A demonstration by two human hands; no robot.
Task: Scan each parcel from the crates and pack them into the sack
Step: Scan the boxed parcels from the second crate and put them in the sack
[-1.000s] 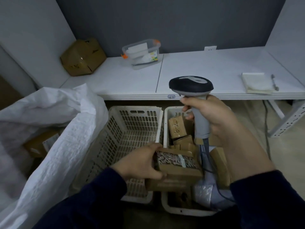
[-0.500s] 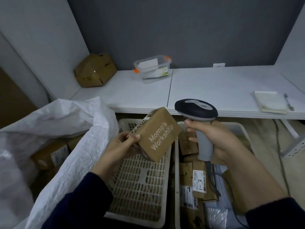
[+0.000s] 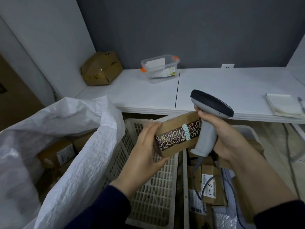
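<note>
Left hand (image 3: pixel 145 147) gripping a taped cardboard parcel (image 3: pixel 175 135) above the empty crate (image 3: pixel 153 192), right hand (image 3: pixel 226 138) wrapped round the scanner (image 3: pixel 208 119) handle beside it, open sack (image 3: pixel 66 138) at left

My left hand (image 3: pixel 145 151) grips a brown parcel (image 3: pixel 175 136) by its left end, patterned tape facing up, above the left crate (image 3: pixel 148 195). My right hand (image 3: pixel 227 139) holds the scanner (image 3: pixel 209 109) by its grey handle, which crosses the parcel's right end. The right crate (image 3: pixel 247 129) holds labelled boxes (image 3: pixel 208 184), one marked "1-3". The white sack (image 3: pixel 79 146) stands open to the left, with cartons inside. On the table (image 3: pixel 214 90): a clear tub (image 3: pixel 160 68), a dented carton (image 3: pixel 101 68), and a notepad (image 3: pixel 283 104).
</note>
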